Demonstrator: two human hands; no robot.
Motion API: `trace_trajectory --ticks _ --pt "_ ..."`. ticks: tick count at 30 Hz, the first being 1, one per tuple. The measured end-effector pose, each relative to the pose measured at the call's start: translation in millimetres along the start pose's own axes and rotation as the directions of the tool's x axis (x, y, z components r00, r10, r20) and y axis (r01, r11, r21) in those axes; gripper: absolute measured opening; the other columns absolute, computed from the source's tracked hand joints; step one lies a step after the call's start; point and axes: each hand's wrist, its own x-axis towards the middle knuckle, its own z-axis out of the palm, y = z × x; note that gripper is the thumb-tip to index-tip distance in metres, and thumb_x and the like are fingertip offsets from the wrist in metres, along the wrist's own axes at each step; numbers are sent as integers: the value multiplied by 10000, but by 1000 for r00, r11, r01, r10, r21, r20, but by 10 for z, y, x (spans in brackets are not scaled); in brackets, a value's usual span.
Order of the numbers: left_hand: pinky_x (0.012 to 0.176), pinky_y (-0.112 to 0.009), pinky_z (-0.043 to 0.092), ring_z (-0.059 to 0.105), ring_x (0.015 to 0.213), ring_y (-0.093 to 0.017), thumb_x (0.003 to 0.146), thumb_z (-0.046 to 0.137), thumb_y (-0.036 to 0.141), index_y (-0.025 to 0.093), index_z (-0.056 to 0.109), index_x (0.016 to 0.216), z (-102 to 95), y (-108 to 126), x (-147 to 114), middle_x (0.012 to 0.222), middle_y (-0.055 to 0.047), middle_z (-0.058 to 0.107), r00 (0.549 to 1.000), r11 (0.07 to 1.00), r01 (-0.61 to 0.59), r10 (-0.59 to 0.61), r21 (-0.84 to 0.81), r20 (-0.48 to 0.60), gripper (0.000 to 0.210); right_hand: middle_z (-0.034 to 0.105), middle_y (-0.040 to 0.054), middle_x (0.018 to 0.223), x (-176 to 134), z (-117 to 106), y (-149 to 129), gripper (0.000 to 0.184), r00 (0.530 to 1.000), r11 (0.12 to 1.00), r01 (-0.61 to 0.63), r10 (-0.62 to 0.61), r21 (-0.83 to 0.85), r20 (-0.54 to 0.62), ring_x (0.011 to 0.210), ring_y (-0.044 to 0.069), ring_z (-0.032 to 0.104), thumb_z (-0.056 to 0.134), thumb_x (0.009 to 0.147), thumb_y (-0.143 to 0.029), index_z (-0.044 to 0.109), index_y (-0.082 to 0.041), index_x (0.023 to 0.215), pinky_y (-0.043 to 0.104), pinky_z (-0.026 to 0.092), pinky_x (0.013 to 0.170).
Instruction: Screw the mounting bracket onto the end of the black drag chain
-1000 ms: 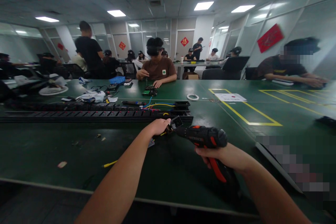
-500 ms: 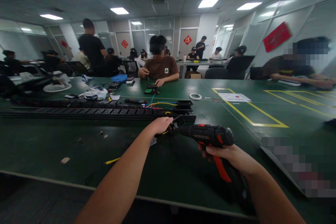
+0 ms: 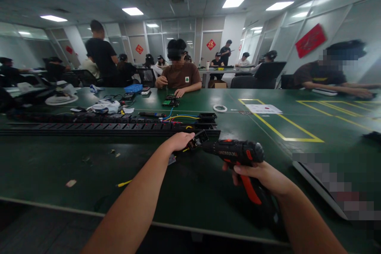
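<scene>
My left hand (image 3: 181, 141) grips a small black open-sided housing (image 3: 200, 139), tilted above the green table (image 3: 190, 198). A black and orange cordless drill (image 3: 238, 152) lies in my right hand (image 3: 262, 174), its fingers wrapped round the handle. The drill's tip points left at the housing; whether it touches is too dark to tell. Just behind my left hand runs a long black power strip (image 3: 119, 127) with a row of sockets. Yellow and blue wires (image 3: 181, 117) lead to black end pieces (image 3: 207, 116) at its right end.
A roll of white tape (image 3: 220, 108), a paper sheet (image 3: 263, 109) and yellow tape outlines (image 3: 303, 140) lie beyond the drill. A flat panel, partly blurred out, is at right. Across the table a person (image 3: 180, 75) works on a green circuit board (image 3: 170, 102).
The whole view has shifted slightly. Both hands keep hold of the housing and the drill in nearly the same place.
</scene>
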Motion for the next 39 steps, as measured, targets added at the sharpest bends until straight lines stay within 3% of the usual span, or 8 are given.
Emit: trace_trajectory --ticks 5,10,19,29,39 --pt "899 -306 425 621 1050 -252 911 223 654 180 718 984 29 10 31 1113 -101 697 998 996 55 -54 64 -21 688 673 29 753 8 15 18 319 995 997 16 -23 -72 -99 604 173 616 676 739 -430 669 -167 918 276 444 574" --pt "868 -308 439 632 1016 -257 896 220 676 185 718 962 34 15 36 1086 -104 703 998 997 60 -59 49 -14 703 633 11 638 18 15 41 322 996 993 18 -28 -120 -84 591 170 594 640 779 -448 647 -152 905 267 414 555" --pt "906 -292 421 612 1066 -245 913 224 647 190 711 1030 34 34 18 1129 -86 693 999 997 45 -44 56 -17 678 608 5 636 31 6 62 313 996 985 26 -41 -168 -84 581 163 577 634 788 -464 632 -162 869 259 416 537" --pt "896 -308 423 625 1028 -256 906 220 662 184 722 966 29 20 12 1096 -88 704 999 998 40 -39 48 -20 695 610 1 633 32 13 45 293 996 989 33 -45 -142 -81 575 153 564 641 787 -444 629 -159 855 260 418 543" --pt "848 -306 441 638 983 -252 893 228 681 185 718 923 35 1 19 1063 -103 708 999 999 32 -30 43 -33 698 682 66 927 23 8 88 314 994 997 64 -68 -47 -90 673 173 610 665 777 -419 675 -160 954 285 472 631"
